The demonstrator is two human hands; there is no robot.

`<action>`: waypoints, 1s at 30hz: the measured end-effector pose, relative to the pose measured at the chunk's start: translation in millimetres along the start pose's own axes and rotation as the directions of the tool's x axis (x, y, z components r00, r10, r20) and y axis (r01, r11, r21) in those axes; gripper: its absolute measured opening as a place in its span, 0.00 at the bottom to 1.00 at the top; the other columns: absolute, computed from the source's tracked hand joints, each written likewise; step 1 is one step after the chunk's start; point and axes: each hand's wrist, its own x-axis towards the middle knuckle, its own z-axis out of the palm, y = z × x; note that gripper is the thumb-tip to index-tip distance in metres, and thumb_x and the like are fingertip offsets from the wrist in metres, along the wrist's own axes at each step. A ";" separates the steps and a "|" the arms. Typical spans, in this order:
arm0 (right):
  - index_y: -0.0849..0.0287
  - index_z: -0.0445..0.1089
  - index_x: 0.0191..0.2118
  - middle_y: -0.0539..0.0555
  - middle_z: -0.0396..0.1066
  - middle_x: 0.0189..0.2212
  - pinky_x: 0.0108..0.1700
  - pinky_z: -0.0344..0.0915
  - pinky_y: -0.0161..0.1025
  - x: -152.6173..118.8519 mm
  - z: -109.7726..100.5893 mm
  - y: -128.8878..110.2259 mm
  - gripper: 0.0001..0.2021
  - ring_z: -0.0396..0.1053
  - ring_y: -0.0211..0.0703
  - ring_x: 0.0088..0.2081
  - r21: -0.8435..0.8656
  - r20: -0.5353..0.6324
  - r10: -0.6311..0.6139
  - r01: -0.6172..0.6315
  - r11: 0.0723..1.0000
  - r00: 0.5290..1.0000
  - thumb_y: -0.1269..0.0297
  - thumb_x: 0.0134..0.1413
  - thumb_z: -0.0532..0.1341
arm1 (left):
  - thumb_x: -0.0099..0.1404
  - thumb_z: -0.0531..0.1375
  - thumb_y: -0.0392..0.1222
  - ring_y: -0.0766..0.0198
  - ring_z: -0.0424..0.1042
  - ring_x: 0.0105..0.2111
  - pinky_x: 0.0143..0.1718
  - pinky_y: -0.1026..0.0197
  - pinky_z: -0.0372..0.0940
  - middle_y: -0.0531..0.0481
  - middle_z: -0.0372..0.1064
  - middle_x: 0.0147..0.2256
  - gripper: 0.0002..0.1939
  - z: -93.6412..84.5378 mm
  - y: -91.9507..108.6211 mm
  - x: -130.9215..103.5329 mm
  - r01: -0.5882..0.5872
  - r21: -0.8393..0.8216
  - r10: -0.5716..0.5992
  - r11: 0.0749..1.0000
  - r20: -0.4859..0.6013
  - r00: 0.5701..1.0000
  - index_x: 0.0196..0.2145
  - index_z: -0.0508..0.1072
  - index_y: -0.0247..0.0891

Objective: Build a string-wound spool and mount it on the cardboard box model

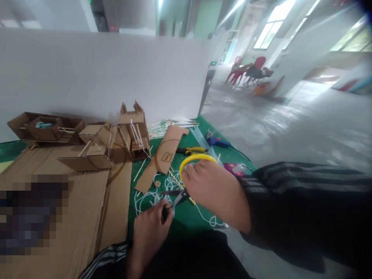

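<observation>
On the green tabletop (187, 226), a cardboard strip (162, 158) lies beyond the scissors (179, 198), whose yellow handle the right hand (213, 190) grips. White string (167, 184) tangles beneath the scissors; by their parted blades the left hand (152, 224) pinches a small brown piece (168, 207).

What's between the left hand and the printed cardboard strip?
In the head view, tangled white string and a small cardboard disc lie between the left hand and the printed cardboard strip; a scissors blade also crosses there.

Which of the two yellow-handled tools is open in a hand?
The scissors, blades apart, gripped by the right hand; the pliers lie on the table.
</observation>
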 end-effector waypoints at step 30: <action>0.64 0.72 0.35 0.57 0.75 0.30 0.28 0.64 0.42 -1.6 -1.2 -1.3 0.05 0.74 0.50 0.30 0.016 -0.030 0.015 -0.014 1.000 0.999 0.76 0.57 0.59 | 0.68 0.59 0.43 0.64 0.78 0.30 0.29 0.66 0.55 0.56 0.79 0.29 0.07 -5.4 5.0 -0.8 0.018 -0.029 -0.018 0.999 0.021 1.000 0.42 0.77 0.49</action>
